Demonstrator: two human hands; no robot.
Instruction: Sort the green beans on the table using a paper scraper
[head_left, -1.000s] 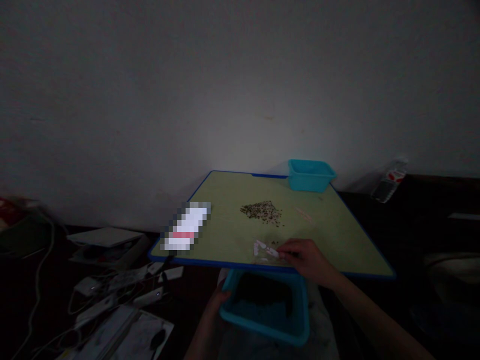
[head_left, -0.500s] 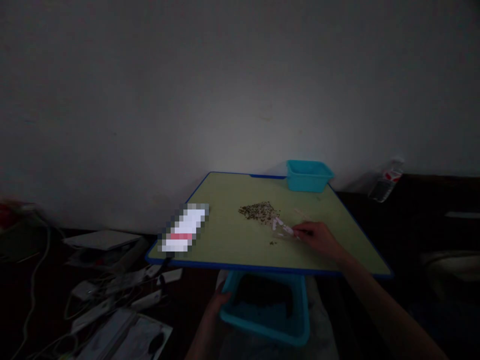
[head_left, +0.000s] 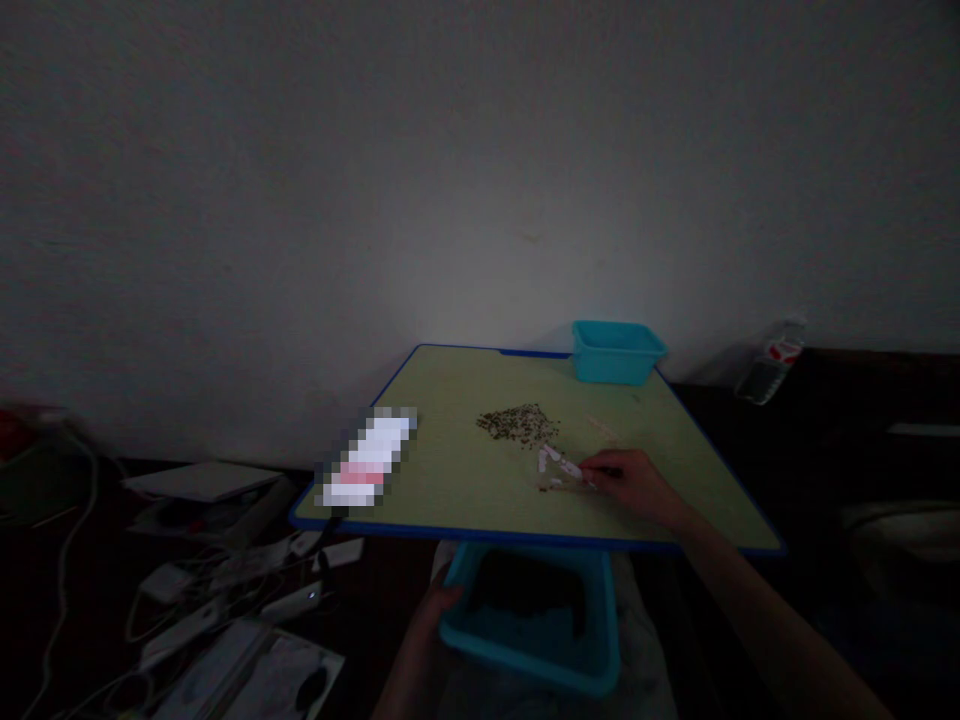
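Note:
My right hand is over the right half of the pale board table. Its fingers pinch a thin piece with pale pinkish-white patches, perhaps clear plastic; its exact kind is hard to make out. Just beyond its far end lies a loose pile of small dark and pale grains. A few dark grains lie near the piece's lower edge. Below the table's front edge, my left hand grips the left rim of a blue plastic basin with dark contents, resting at my lap.
A second blue basin stands at the table's back right corner. A bright, blurred-out phone-like screen is at the left. Cables and power strips clutter the dark floor side. A plastic bottle leans by the wall.
My right hand has moved slightly toward me with the pale-patched piece, which now sits a little lower and nearer the few loose grains. My left hand and the basin stay put.

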